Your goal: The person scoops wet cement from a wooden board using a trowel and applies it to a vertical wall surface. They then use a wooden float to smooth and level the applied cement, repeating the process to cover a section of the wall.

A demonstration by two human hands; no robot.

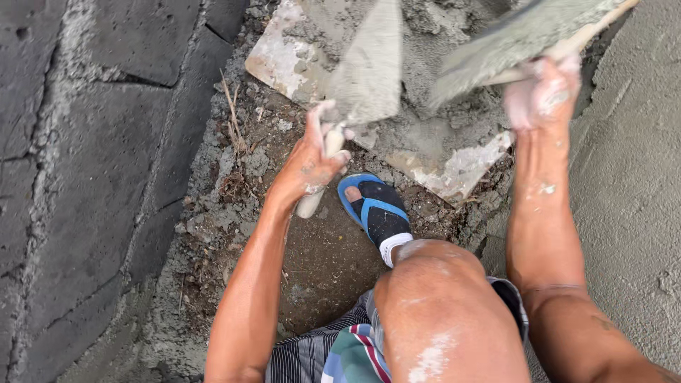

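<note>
My left hand (pixel 312 159) grips the pale handle of a pointed trowel (pixel 369 67), its grey blade coated in mortar and pointing up over the mortar pile (pixel 433 85). My right hand (pixel 545 92), smeared with cement, holds a flat wooden float (pixel 525 32) loaded with wet grey mortar, tilted toward the trowel. The pile lies on a worn whitish board (pixel 457 170) on the ground. My bent knee (pixel 433 298) and a foot in a blue and black sandal (pixel 376 209) sit below the hands.
Dark cracked stone paving (pixel 92 156) fills the left side. A freshly plastered grey surface (pixel 631 184) rises at the right. Brown dirt with dry twigs and cement crumbs (pixel 234 156) lies around the board.
</note>
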